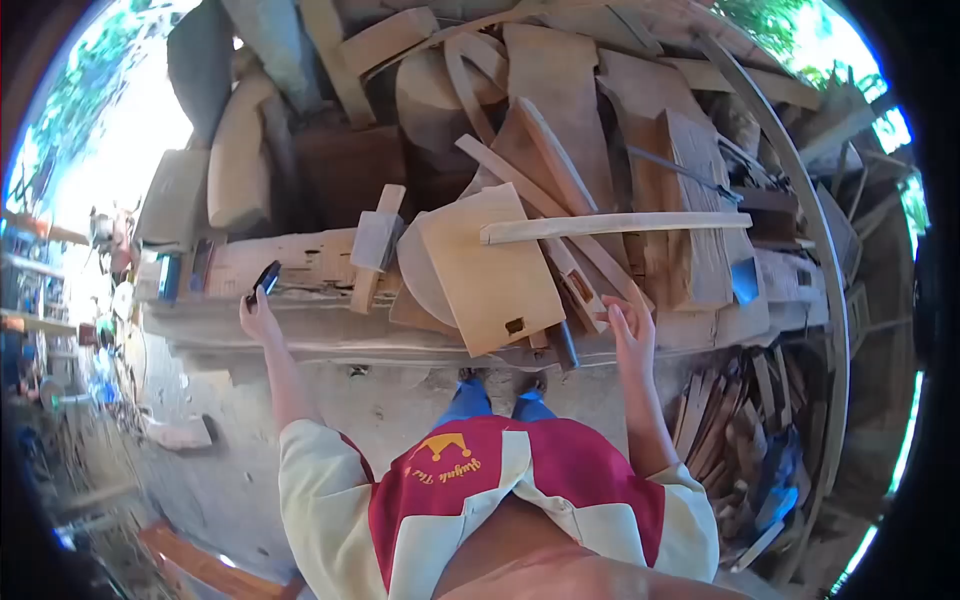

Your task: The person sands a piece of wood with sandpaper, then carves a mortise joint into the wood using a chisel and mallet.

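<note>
At the left part of the bench, my left hand [258,318] is closed around a small, flat black object [264,281] with a shiny face; its kind is unclear. My right hand [632,325] is raised over the bench's front edge, fingers apart and slightly bent, fingertips right by the end of a slotted wooden piece [578,287]. Between my hands lies a pale wooden board [490,265] with a small square hole near its lower edge. A long, slim wooden strip [620,227] rests across that board. To its left is a wooden marking gauge-like block on a stick [376,240].
The thick wooden bench [240,335] is piled with planks and curved offcuts at the back. A large timber block [690,220] stands on the right. Scrap sticks [710,420] lean below the bench there. A reddish-brown plank [205,562] lies on the floor at lower left.
</note>
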Demonstrator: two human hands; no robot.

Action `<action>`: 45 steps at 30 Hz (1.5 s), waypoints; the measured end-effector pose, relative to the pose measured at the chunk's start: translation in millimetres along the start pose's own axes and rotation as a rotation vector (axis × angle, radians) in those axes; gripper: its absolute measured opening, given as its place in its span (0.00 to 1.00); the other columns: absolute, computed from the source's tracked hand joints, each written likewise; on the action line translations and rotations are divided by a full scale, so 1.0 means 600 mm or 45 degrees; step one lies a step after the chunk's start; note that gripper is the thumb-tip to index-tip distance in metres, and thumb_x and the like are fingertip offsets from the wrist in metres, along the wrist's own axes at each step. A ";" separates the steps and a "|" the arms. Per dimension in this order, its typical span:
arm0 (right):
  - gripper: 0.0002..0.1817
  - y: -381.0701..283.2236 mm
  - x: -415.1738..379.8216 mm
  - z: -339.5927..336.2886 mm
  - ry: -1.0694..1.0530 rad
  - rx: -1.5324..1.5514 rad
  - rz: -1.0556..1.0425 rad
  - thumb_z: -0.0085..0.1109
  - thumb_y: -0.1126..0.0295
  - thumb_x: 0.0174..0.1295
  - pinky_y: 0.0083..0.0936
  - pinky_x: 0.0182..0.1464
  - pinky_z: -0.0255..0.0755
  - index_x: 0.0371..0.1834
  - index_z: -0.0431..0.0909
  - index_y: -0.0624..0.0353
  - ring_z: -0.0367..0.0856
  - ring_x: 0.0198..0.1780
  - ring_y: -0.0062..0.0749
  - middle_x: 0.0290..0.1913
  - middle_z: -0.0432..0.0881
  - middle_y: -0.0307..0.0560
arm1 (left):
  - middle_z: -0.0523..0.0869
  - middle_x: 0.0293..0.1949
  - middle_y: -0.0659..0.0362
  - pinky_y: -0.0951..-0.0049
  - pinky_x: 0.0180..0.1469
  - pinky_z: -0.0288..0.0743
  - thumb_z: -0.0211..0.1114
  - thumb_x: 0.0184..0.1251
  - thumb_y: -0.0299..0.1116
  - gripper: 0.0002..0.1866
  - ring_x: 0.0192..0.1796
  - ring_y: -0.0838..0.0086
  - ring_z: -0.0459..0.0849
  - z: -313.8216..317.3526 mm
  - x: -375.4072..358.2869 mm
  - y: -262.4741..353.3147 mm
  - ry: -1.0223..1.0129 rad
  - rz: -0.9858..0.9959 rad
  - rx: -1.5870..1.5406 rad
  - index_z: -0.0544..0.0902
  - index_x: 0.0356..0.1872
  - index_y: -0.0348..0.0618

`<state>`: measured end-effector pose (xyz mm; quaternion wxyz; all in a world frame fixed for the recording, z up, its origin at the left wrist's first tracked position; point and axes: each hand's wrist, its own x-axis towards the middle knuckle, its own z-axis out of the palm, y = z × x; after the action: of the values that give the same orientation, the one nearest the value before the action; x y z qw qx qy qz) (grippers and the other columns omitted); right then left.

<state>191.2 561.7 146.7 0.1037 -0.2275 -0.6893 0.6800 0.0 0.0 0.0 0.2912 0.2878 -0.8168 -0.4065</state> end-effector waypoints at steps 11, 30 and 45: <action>0.29 0.023 -0.005 -0.029 0.331 0.014 -0.175 0.51 0.76 0.61 0.24 0.45 0.74 0.65 0.53 0.63 0.76 0.41 0.26 0.45 0.75 0.53 | 0.78 0.46 0.44 0.63 0.52 0.68 0.68 0.50 0.45 0.32 0.49 0.52 0.76 0.028 0.060 -0.019 -0.126 0.252 0.451 0.71 0.51 0.31; 0.15 0.015 0.226 -0.377 0.629 -1.067 -0.656 0.59 0.64 0.53 0.31 0.49 0.68 0.41 0.77 0.62 0.76 0.45 0.43 0.45 0.77 0.52 | 0.71 0.55 0.51 0.64 0.60 0.61 0.64 0.54 0.29 0.25 0.59 0.59 0.68 0.174 -0.397 0.545 -0.824 1.247 -0.215 0.68 0.54 0.39; 0.25 -0.026 0.654 -0.489 -0.372 -1.841 -0.094 0.53 0.51 0.56 0.38 0.48 0.70 0.43 0.76 0.65 0.75 0.49 0.48 0.45 0.78 0.58 | 0.77 0.47 0.54 0.64 0.50 0.67 0.59 0.55 0.52 0.31 0.50 0.64 0.75 0.412 -0.744 0.664 -1.129 1.491 0.398 0.68 0.57 0.46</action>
<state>-22.2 1001.9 112.4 -0.1422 -0.1228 -0.9793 0.0754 28.2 638.9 99.9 0.0593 -0.3465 -0.9253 -0.1421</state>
